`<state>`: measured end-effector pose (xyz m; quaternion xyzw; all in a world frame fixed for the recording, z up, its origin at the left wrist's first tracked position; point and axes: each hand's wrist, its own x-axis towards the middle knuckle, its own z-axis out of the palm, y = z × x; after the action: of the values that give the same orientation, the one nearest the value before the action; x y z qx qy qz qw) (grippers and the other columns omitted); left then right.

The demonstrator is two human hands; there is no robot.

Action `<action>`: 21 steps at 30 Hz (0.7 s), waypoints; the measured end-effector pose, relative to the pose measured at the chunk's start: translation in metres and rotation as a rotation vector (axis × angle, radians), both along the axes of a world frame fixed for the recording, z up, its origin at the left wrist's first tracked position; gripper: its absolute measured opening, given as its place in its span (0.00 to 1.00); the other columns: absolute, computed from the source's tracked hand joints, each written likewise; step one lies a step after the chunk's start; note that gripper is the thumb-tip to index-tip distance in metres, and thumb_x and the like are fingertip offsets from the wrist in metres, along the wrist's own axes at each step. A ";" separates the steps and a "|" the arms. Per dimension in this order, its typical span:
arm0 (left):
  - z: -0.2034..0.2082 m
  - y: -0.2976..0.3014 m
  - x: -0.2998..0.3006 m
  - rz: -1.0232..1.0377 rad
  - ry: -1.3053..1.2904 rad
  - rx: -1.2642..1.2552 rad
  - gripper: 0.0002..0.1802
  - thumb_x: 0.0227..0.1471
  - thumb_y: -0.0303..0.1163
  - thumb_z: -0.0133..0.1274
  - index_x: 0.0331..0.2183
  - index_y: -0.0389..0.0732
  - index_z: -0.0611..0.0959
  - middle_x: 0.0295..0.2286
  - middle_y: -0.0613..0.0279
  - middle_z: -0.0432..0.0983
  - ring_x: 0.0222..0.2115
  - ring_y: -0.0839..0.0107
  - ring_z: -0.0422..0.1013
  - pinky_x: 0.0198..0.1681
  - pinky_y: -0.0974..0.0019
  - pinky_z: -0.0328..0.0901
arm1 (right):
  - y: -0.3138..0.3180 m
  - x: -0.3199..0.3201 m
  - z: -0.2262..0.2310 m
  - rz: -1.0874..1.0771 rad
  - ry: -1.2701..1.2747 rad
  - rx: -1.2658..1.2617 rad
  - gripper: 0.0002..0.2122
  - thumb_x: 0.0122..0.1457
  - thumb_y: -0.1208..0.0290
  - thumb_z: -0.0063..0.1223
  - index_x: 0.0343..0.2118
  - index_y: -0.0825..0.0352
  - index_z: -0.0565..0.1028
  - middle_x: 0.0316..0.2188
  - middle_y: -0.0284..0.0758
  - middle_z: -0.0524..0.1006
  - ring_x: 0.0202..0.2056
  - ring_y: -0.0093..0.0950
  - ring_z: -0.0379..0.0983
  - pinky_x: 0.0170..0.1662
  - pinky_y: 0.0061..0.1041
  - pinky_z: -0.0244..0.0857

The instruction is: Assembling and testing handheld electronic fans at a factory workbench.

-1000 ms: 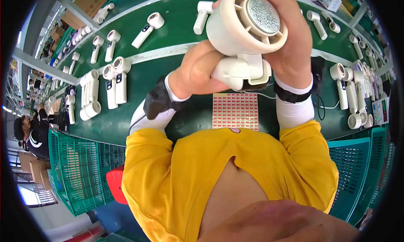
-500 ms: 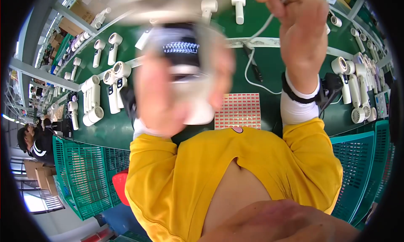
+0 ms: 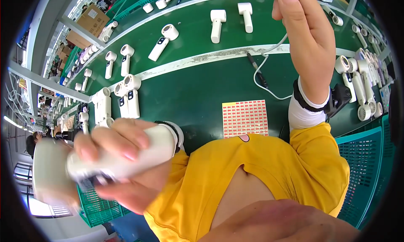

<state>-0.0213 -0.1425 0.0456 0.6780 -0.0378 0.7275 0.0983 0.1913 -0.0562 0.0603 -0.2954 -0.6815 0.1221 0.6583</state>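
My left hand (image 3: pixel 122 147) is closed round a white handheld fan (image 3: pixel 126 158) at the lower left. The fan lies tilted, its round head toward the left rim and blurred by motion; a dark patch on its handle faces partly down. High on the right, my right hand (image 3: pixel 309 42) is raised with fingers pinched on a small pale end, cut off by the top edge. A white cable (image 3: pixel 257 75) runs up from the bench behind that hand, so the pinched piece looks like its plug. Below lies a sheet of small red stickers (image 3: pixel 245 118).
White fans stand in a cluster at left (image 3: pixel 128 97) and another at right (image 3: pixel 362 84). Several more lie across the far bench, one at centre (image 3: pixel 218 25). A black pen-like tool (image 3: pixel 257 70) lies by the cable. Green crates flank me, one at right (image 3: pixel 357 158).
My left hand has swung the fan from in front of me, display showing, down to the lower left, handle turned over. The right hand stays raised at the upper right. The view has shifted slightly.
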 end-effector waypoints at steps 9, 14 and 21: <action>-0.002 0.065 0.006 -0.498 0.080 -0.948 0.21 0.53 0.34 0.33 0.46 0.32 0.58 0.33 0.46 0.67 0.23 0.63 0.69 0.22 0.66 0.68 | -0.012 -0.010 -0.001 0.305 -0.320 -0.064 0.11 0.58 0.69 0.39 0.24 0.70 0.69 0.20 0.30 0.67 0.21 0.18 0.59 0.23 0.15 0.52; -0.007 0.072 0.014 -0.634 0.243 -0.992 0.22 0.53 0.33 0.34 0.48 0.32 0.56 0.32 0.47 0.67 0.21 0.64 0.69 0.22 0.67 0.68 | -0.003 -0.014 -0.006 0.447 -0.330 -0.105 0.11 0.57 0.69 0.41 0.22 0.70 0.68 0.17 0.32 0.65 0.18 0.20 0.58 0.22 0.18 0.51; -0.007 0.074 0.014 -0.608 0.373 -0.884 0.24 0.52 0.31 0.34 0.50 0.32 0.53 0.29 0.48 0.68 0.20 0.65 0.69 0.21 0.67 0.67 | -0.004 -0.003 0.006 0.452 -0.560 -0.149 0.12 0.54 0.70 0.44 0.16 0.67 0.67 0.13 0.32 0.67 0.15 0.30 0.60 0.19 0.22 0.53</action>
<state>-0.0077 -0.0681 0.0386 0.6481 0.0950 0.4809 0.5828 0.1884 -0.0603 0.0665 -0.2064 -0.8725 0.2284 0.3794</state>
